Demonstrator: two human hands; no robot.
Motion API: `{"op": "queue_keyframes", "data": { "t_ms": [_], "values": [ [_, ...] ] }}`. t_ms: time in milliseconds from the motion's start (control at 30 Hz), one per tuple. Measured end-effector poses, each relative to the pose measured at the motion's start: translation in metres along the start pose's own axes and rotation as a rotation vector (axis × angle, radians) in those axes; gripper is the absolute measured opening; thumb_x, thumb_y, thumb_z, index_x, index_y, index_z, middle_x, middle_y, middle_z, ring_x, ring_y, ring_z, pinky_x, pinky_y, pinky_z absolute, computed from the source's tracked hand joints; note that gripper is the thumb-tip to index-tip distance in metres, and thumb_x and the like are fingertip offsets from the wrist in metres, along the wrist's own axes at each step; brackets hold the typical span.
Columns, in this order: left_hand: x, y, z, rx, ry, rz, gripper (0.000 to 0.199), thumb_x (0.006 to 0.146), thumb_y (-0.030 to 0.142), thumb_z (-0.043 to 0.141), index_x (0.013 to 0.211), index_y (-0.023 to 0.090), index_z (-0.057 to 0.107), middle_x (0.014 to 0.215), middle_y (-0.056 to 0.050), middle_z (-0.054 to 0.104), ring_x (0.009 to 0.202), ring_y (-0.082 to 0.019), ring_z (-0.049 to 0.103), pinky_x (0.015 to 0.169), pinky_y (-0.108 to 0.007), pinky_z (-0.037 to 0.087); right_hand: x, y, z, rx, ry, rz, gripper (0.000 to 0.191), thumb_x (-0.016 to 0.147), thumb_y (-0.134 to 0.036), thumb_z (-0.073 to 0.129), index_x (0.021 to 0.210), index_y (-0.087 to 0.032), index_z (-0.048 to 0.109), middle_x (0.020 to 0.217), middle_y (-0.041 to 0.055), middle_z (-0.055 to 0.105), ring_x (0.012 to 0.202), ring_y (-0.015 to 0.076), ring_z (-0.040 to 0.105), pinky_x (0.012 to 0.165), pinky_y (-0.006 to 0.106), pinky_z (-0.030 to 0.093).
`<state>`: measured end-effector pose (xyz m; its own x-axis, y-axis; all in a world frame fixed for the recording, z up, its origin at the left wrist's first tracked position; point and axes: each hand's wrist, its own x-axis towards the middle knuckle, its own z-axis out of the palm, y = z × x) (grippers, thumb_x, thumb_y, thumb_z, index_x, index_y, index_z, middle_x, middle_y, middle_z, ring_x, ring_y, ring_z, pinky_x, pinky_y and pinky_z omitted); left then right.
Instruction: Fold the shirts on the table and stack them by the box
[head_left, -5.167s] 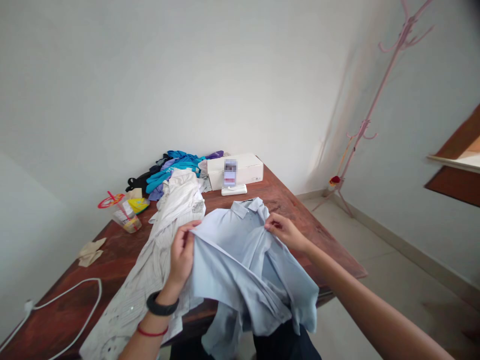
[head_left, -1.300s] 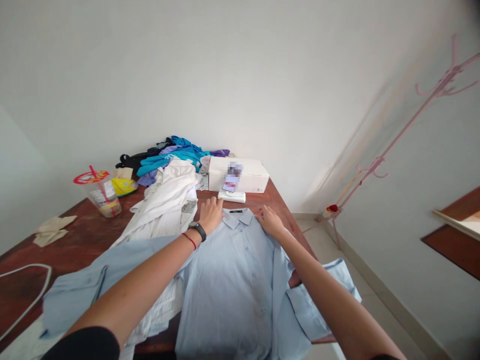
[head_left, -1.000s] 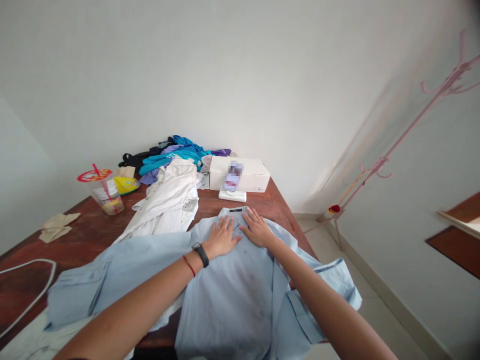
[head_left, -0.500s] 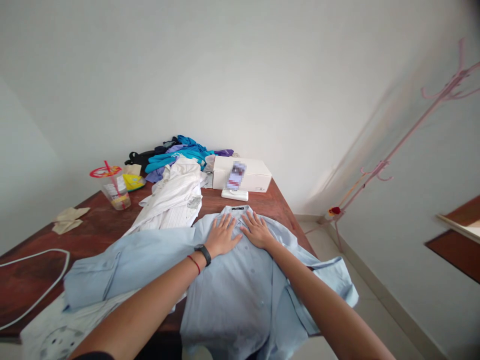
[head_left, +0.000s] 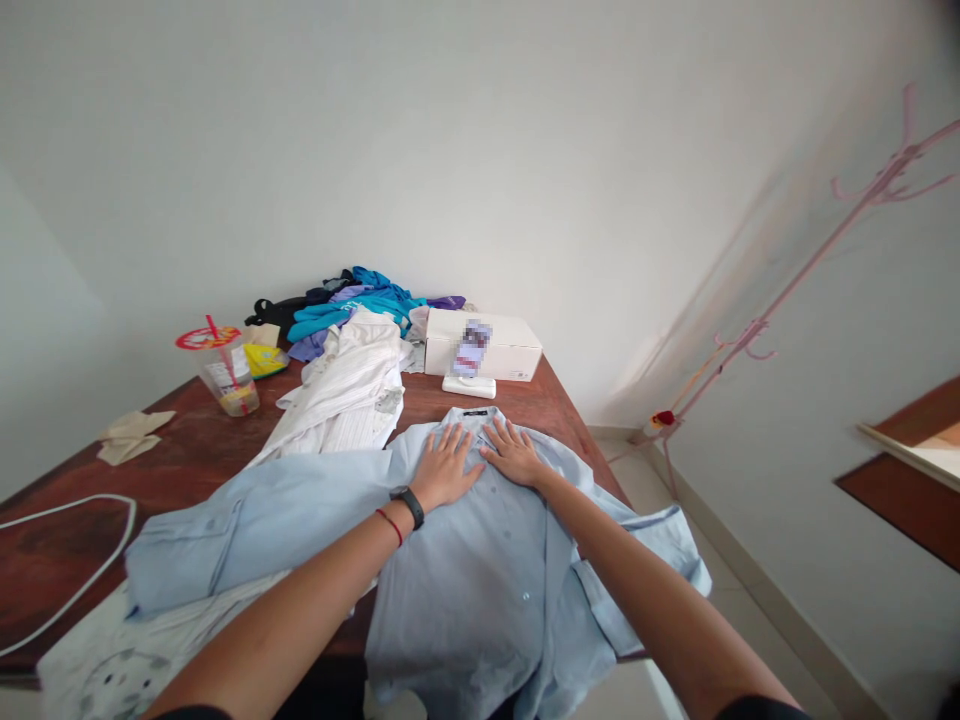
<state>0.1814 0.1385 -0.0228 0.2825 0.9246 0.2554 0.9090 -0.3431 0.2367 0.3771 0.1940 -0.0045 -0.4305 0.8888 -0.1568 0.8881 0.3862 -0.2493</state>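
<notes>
A light blue buttoned shirt (head_left: 465,590) lies front up across the table, its collar toward the wall and its lower end hanging over the near edge. One sleeve stretches to the left, the other to the right. My left hand (head_left: 446,468) rests flat on the upper chest, just left of the button line, fingers spread. Beside it, my right hand (head_left: 513,455) lies flat on the other side below the collar, fingers apart. Neither hand holds anything.
White clothes (head_left: 337,385) lie left of the collar, with a pile of blue, purple and black clothes (head_left: 375,305) behind. A plastic cup (head_left: 229,375), a white box (head_left: 510,345), a phone on a stand (head_left: 469,385) and a white cable (head_left: 131,520) are on the table (head_left: 187,450).
The camera view has shifted slightly. Both hands stay flat on the shirt in nearly the same places, and the lower part of the shirt has moved a little.
</notes>
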Motion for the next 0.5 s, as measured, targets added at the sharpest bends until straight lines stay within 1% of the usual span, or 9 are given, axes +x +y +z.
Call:
{"op": "queue_keyframes", "data": {
  "t_ms": [133, 233, 333, 400, 500],
  "values": [
    [0.0, -0.001, 0.003, -0.001, 0.024, 0.01, 0.068, 0.098, 0.057, 0.044, 0.155, 0.02, 0.04, 0.164, -0.016, 0.032, 0.153, -0.036, 0.023, 0.122, -0.061, 0.016, -0.001, 0.0, 0.004, -0.026, 0.05, -0.009, 0.075, 0.1, -0.07, 0.017, 0.163, -0.029, 0.018, 0.171, 0.0011, 0.002, 0.158, 0.0289, -0.001, 0.124, 0.057, 0.006],
    [0.0, -0.001, 0.003, 0.003, 0.019, 0.006, 0.068, 0.098, 0.055, 0.044, 0.155, 0.018, 0.039, 0.164, -0.017, 0.031, 0.153, -0.035, 0.023, 0.122, -0.061, 0.016, -0.002, -0.001, 0.007, -0.037, 0.075, -0.02, 0.077, 0.099, -0.072, 0.015, 0.163, -0.03, 0.018, 0.171, 0.001, 0.001, 0.158, 0.0294, -0.001, 0.124, 0.057, 0.006],
    [0.001, 0.0, 0.001, 0.011, 0.008, 0.002, 0.068, 0.098, 0.055, 0.045, 0.155, 0.018, 0.04, 0.164, -0.017, 0.031, 0.153, -0.036, 0.023, 0.122, -0.06, 0.017, -0.002, -0.001, 0.004, -0.031, 0.035, -0.01, 0.077, 0.099, -0.071, 0.014, 0.163, -0.03, 0.016, 0.171, 0.0004, -0.001, 0.158, 0.0286, -0.004, 0.124, 0.056, 0.004],
    [0.001, 0.001, 0.0, 0.025, -0.002, -0.003, 0.068, 0.098, 0.055, 0.045, 0.155, 0.018, 0.04, 0.164, -0.017, 0.031, 0.153, -0.035, 0.023, 0.121, -0.06, 0.018, 0.0, -0.001, -0.002, -0.019, -0.019, 0.003, 0.077, 0.099, -0.071, 0.012, 0.164, -0.03, 0.013, 0.171, 0.0, -0.004, 0.157, 0.0279, -0.006, 0.124, 0.056, 0.002],
    [0.001, 0.002, -0.003, 0.053, -0.011, -0.008, 0.068, 0.099, 0.055, 0.042, 0.156, 0.017, 0.039, 0.164, -0.016, 0.031, 0.153, -0.035, 0.024, 0.121, -0.061, 0.019, 0.002, -0.001, -0.011, 0.013, -0.111, 0.015, 0.082, 0.096, -0.075, 0.013, 0.164, -0.029, 0.008, 0.171, 0.0009, -0.008, 0.157, 0.0276, -0.01, 0.124, 0.055, -0.001]
  ]
}}
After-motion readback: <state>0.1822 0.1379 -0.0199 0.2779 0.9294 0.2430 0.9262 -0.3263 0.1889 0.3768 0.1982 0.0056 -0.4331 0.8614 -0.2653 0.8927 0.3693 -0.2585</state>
